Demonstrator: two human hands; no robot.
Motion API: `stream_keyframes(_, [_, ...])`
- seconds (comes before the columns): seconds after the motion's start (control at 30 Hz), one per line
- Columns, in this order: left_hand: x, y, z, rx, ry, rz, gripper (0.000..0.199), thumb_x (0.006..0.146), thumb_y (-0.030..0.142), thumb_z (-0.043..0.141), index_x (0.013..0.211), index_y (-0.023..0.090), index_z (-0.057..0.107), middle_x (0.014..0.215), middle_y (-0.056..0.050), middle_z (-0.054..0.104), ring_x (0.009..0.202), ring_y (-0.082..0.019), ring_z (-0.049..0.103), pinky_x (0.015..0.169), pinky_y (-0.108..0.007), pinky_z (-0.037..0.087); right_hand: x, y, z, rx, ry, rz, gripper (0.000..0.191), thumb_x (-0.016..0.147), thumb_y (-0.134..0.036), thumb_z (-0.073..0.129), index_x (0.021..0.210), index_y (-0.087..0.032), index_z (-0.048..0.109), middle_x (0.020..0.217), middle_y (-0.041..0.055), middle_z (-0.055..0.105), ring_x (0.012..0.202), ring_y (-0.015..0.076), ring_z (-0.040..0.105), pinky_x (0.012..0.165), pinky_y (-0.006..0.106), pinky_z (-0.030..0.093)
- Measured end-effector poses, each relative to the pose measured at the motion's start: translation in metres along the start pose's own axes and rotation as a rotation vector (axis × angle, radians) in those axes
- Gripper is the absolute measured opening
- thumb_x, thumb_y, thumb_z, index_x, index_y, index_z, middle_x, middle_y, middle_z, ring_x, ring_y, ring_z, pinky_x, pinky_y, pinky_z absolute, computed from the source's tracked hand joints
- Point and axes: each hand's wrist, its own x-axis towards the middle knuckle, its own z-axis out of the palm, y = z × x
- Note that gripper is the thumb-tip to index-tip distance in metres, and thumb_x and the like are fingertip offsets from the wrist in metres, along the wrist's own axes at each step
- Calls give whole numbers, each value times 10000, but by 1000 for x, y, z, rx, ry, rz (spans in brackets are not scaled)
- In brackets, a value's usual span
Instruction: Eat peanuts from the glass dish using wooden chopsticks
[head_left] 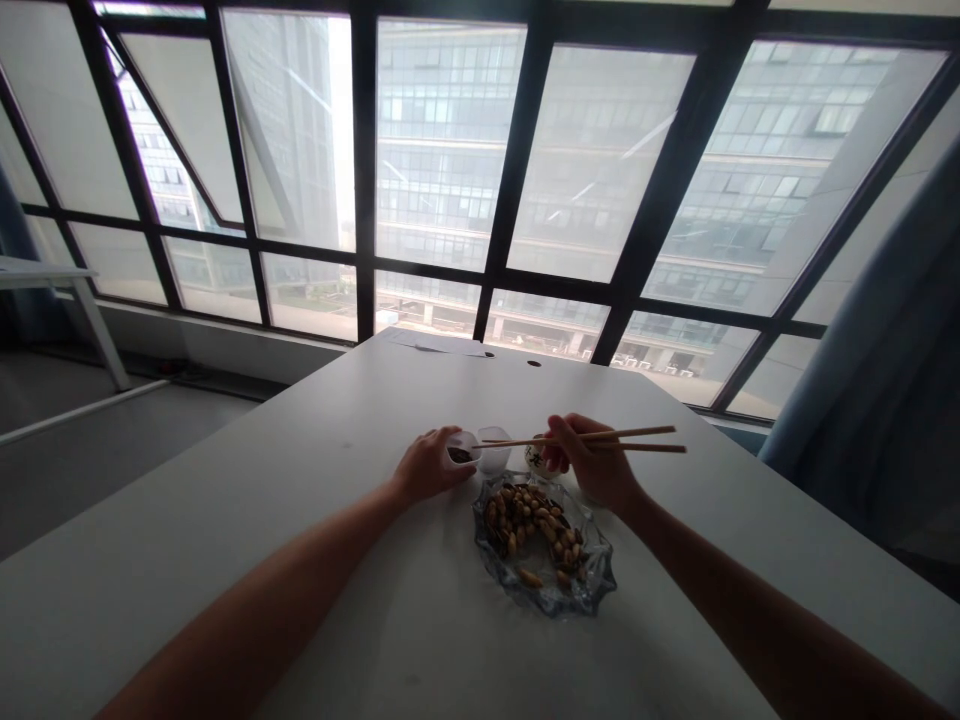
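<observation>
My left hand [429, 465] is closed around a small clear plastic cup [466, 442], tilted a little, with something dark inside. In my right hand [589, 460] is a pair of chopsticks [630, 440], lying nearly level, their tips pointing left over the cup's mouth. Nothing can be made out between the tips. Beside the cup stands a second translucent piece, perhaps its lid [495, 450]. Partly behind my right fingers sits a small white container with dark green markings [535, 457]. Nearer to me, a scalloped glass bowl [600, 575] holds several peanuts in their shells [525, 505] and darker pieces.
All this rests on a white table [360, 620]. Papers [439, 344] lie at its far edge, near two dark round spots [534, 363]. Tall windows [450, 140] rise behind, a blue curtain [862, 400] hangs at the right, and another white table [45, 270] stands at left.
</observation>
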Motion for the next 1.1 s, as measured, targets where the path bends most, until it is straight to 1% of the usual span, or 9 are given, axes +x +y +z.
stream_keyframes(0.07, [0,0,1,2,-3,-16,591,718,443,752,1235,212,584,1157,-121,702,1066,-305,668,966,-447,515,-9,-17,-21,-23,-82,65,525,739,-683,699,627,-175,635,476,31,640,386,133,564,375,237,455])
stream_keyframes(0.17, [1,-1,1,2,-17,-31,606,721,460,741,1247,207,578,1170,-118,700,1066,-304,667,964,-443,515,-24,-34,-41,-43,-323,223,528,733,-677,698,598,-173,625,425,13,604,348,133,549,343,230,436])
stream_keyframes(0.3, [1,1,-1,1,-28,-33,613,735,469,720,1250,170,573,1180,-146,696,1074,-320,668,960,-451,519,-42,-32,-44,-87,-508,326,506,751,-656,685,624,-171,619,448,1,615,362,123,564,351,212,437])
stream_keyframes(0.43, [0,3,-4,5,-34,-30,608,737,465,715,1250,173,569,1171,-143,699,1064,-314,676,951,-438,526,-44,-18,-46,-167,-327,229,504,763,-641,690,614,-167,603,460,1,614,373,113,564,357,202,447])
stream_keyframes(0.57, [-1,3,-3,5,-23,-36,592,738,480,709,1240,197,573,1161,-130,707,1052,-313,681,933,-444,535,-37,-15,-67,-193,-193,168,515,750,-648,706,593,-166,613,467,22,633,373,125,576,349,212,456])
stream_keyframes(0.73, [-1,3,-2,16,-30,-46,591,740,483,705,1236,189,575,1158,-135,707,1054,-317,682,932,-434,536,-41,-19,-85,-156,-454,291,478,788,-617,684,632,-168,629,473,14,646,367,129,587,355,219,465])
stream_keyframes(0.8, [-1,4,-2,17,-35,-47,589,744,489,702,1237,194,572,1160,-133,707,1048,-314,684,928,-433,536,-44,-17,-84,-174,-490,300,489,793,-627,669,637,-166,625,479,13,647,373,124,589,364,212,460])
stream_keyframes(1.0, [-1,7,-6,28,-58,-64,601,756,497,696,1256,193,557,1167,-129,705,1054,-300,680,929,-416,532,-42,-8,-77,-249,-201,209,583,744,-731,642,604,-169,578,454,17,624,359,109,559,345,189,402])
stream_keyframes(1.1, [0,8,-7,37,-66,-74,600,756,489,692,1254,180,562,1160,-134,707,1051,-302,684,930,-414,532,-47,-11,-75,-216,-138,196,605,763,-762,595,611,-176,567,444,12,607,357,110,553,353,199,416])
